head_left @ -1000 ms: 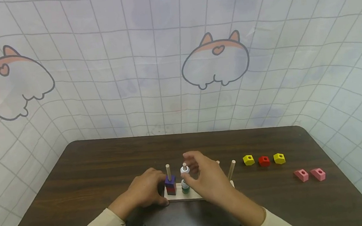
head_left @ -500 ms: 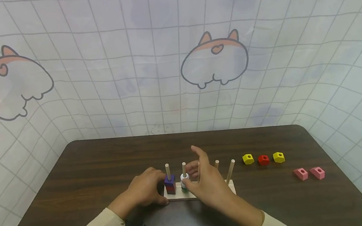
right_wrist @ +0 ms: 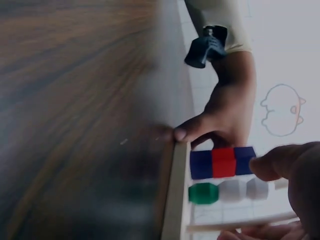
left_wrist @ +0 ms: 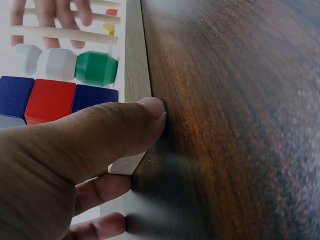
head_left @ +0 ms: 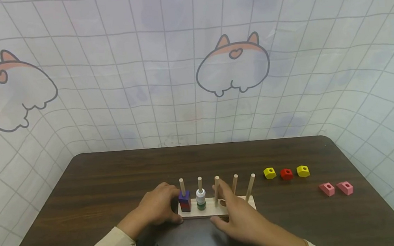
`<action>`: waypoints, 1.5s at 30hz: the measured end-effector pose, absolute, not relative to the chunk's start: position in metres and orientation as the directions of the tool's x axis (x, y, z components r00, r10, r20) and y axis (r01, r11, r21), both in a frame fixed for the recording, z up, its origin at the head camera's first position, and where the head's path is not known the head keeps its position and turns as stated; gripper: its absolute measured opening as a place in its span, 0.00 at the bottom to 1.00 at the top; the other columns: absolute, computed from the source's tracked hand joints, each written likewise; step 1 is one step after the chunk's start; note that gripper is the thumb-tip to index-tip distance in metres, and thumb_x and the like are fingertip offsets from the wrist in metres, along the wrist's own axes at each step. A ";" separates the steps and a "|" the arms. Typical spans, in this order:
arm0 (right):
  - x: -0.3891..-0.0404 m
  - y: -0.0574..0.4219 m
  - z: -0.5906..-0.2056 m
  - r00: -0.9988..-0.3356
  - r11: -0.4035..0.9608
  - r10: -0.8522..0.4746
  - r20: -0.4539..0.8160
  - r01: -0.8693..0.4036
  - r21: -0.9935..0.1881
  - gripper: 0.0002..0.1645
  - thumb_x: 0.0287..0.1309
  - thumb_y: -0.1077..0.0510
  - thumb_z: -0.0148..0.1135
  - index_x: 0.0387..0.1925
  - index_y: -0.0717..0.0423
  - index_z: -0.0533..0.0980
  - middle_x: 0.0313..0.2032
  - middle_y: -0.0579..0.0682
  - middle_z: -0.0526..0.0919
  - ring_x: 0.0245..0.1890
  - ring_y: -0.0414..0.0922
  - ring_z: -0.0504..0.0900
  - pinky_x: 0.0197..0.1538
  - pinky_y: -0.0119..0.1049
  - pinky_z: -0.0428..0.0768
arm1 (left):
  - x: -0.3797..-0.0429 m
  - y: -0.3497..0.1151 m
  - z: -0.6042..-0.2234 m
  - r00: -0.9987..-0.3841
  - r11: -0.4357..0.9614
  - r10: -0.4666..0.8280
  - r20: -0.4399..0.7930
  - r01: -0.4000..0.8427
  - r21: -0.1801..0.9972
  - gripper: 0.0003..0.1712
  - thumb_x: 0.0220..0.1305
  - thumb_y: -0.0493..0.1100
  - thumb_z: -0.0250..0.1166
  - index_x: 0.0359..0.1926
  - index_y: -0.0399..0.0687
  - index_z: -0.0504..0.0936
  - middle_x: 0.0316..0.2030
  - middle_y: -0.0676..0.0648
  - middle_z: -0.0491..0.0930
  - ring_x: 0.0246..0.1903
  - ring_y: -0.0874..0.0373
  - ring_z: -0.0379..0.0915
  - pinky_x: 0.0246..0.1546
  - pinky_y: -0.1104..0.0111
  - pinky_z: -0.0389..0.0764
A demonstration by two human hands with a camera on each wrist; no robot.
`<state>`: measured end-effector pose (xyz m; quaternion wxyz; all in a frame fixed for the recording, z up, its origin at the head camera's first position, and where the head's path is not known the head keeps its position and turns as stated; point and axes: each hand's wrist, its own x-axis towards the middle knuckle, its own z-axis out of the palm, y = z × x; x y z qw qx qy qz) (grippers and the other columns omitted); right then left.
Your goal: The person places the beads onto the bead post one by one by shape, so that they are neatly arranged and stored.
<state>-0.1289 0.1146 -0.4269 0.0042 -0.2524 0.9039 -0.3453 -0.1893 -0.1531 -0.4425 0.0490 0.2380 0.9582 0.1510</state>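
Observation:
My left hand (head_left: 157, 204) holds the left end of a wooden peg board (head_left: 209, 212), its thumb (left_wrist: 135, 125) against the front edge. On the first peg sit a blue block (left_wrist: 95, 95), a red block (left_wrist: 52, 97) and another blue block (left_wrist: 16, 92). The second peg carries a green bead (left_wrist: 97, 67) at the bottom, with two white beads (head_left: 200, 194) stacked above it. With fingers spread, my right hand (head_left: 243, 217) is by the bare third peg (head_left: 216, 188), holding nothing; some of its fingers are hidden behind the board's pegs.
Two more bare pegs (head_left: 249, 187) rise at the right. On the dark wooden table (head_left: 116, 170), to the right, lie two yellow blocks (head_left: 269, 173), a red block (head_left: 286, 174) and two pink blocks (head_left: 327, 189). A white gridded cloth (head_left: 166, 102) hangs behind.
The upper white bead has dropped down the second peg onto the other one. My right hand has left it and moved right and toward me. My left hand stays put.

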 end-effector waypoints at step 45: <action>-0.195 0.263 -0.445 -0.892 0.777 -0.347 0.288 -0.446 -0.444 0.21 0.59 0.62 0.73 0.54 0.57 0.81 0.52 0.54 0.84 0.47 0.55 0.83 0.48 0.55 0.81 | -0.189 -0.153 -0.443 -0.887 0.850 0.460 -0.043 0.426 0.309 0.35 0.35 0.57 0.86 0.48 0.57 0.86 0.51 0.53 0.82 0.56 0.52 0.73 0.44 0.44 0.80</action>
